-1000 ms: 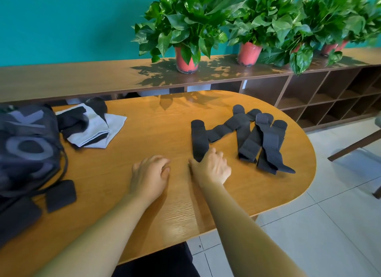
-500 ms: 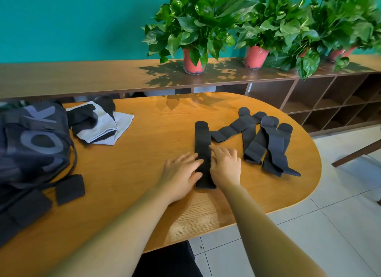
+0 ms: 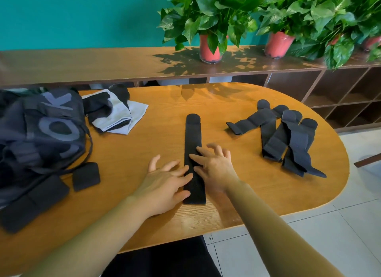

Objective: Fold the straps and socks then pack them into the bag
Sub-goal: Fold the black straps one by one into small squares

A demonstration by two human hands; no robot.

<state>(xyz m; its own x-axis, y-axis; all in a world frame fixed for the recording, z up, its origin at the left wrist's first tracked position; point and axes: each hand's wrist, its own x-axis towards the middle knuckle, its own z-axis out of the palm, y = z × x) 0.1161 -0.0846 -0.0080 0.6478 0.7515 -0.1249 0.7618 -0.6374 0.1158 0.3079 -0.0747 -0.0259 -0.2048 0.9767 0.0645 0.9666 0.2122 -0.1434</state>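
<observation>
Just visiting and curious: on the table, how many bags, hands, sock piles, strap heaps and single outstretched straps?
Bag: 1
Hands: 2, left hand, right hand
Sock pile: 1
Strap heap: 1
Single outstretched strap: 1
Total: 6

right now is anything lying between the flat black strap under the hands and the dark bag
Only a small black folded square lies beside the dark drawstring bag, left of the flat black strap; otherwise nothing visible.

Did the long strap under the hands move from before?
Yes. The strap slid left, away from the pile of straps, and nearer the table's front edge.
</observation>
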